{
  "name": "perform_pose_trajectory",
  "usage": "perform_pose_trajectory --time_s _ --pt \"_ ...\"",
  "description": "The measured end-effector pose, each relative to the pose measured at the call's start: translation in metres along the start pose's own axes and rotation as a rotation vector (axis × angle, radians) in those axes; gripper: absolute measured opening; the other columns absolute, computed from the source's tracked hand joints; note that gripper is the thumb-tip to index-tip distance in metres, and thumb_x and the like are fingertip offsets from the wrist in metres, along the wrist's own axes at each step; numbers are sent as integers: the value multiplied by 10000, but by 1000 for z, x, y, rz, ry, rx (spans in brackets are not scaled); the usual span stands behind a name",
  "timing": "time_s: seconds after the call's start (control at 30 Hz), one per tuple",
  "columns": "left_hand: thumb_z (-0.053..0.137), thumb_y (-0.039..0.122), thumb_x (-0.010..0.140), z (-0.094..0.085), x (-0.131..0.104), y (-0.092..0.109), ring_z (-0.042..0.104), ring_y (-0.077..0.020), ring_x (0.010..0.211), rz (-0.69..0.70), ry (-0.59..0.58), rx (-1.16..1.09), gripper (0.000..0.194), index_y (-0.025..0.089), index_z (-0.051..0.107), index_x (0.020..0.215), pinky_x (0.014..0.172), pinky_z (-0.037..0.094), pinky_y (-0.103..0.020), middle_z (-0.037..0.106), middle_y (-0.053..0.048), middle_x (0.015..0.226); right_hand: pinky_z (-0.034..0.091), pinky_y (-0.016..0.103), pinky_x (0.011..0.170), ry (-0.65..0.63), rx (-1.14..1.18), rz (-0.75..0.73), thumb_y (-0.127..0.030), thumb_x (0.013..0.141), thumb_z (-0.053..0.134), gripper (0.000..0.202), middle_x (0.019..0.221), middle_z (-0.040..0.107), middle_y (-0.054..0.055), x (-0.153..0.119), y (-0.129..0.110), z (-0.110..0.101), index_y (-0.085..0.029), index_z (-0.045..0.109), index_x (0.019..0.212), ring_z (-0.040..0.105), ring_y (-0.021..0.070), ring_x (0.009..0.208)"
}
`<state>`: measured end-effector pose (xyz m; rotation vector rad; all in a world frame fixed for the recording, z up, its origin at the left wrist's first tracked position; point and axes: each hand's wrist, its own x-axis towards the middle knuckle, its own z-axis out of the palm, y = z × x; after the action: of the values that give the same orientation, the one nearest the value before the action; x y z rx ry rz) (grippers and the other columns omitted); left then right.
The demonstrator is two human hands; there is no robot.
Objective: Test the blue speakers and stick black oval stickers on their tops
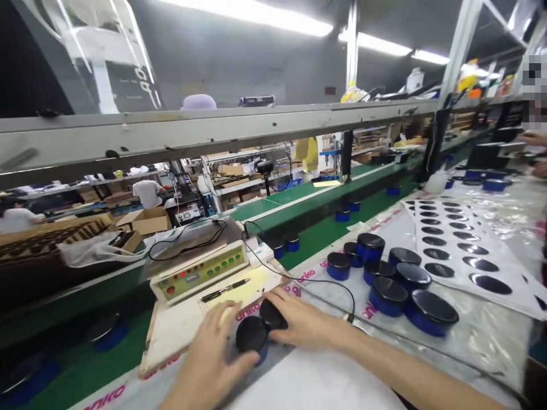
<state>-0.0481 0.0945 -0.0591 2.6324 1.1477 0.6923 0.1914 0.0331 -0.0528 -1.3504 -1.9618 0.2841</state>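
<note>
Two round blue pucks with black tops stand side by side at the near edge of the bench. My left hand [209,356] curves around the left side of the nearer puck [251,335], its thumb against the front. My right hand [297,319] grips the other puck [270,314], just behind and to the right, with fingers and thumb around its right side. The two pucks appear to touch. Part of each is hidden by my fingers, and the hands are slightly blurred.
A control box [200,273] with lit buttons, and a pen [225,290] on yellow paper, lie ahead. Several pucks [388,295] and a sheet of black round stickers [464,245] are to the right. A green conveyor [318,250] carries more pucks; a black cable [316,280] crosses the bench.
</note>
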Motion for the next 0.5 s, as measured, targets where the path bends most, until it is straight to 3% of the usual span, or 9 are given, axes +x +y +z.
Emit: perform_pose_trajectory --time_s 0.1,0.23,0.33,0.5 --pt "657 497 730 14 16 35 365 -305 1330 35 -207 28 863 237 288 1465 1090 336 -441 403 -98 1458 548 291 770 -150 2 -47 -224 659 787 660 1093 664 28 8 3 -11 -257 550 1273 667 226 933" --pt "613 549 742 13 35 51 425 -346 1285 -4 -337 56 869 182 301 1466 1060 357 -483 417 -136 1452 511 436 870 -189 -126 88 -303 900 602 372 1225 580 92 52 38 -48 -173 536 1241 602 225 1041" --pt "609 530 742 20 39 55 436 -351 1284 -20 -348 51 853 191 306 1464 1064 348 -480 414 -130 1455 493 461 893 -174 -279 279 -313 922 570 350 1271 538 95 97 73 -61 -177 529 1242 574 238 1079" --pt "417 415 883 25 32 54 482 -289 1263 -110 -298 43 607 206 336 1447 1052 369 -422 478 -108 1405 491 468 892 -254 -446 449 -324 915 579 370 1277 533 97 142 100 -46 -172 524 1248 569 245 1087"
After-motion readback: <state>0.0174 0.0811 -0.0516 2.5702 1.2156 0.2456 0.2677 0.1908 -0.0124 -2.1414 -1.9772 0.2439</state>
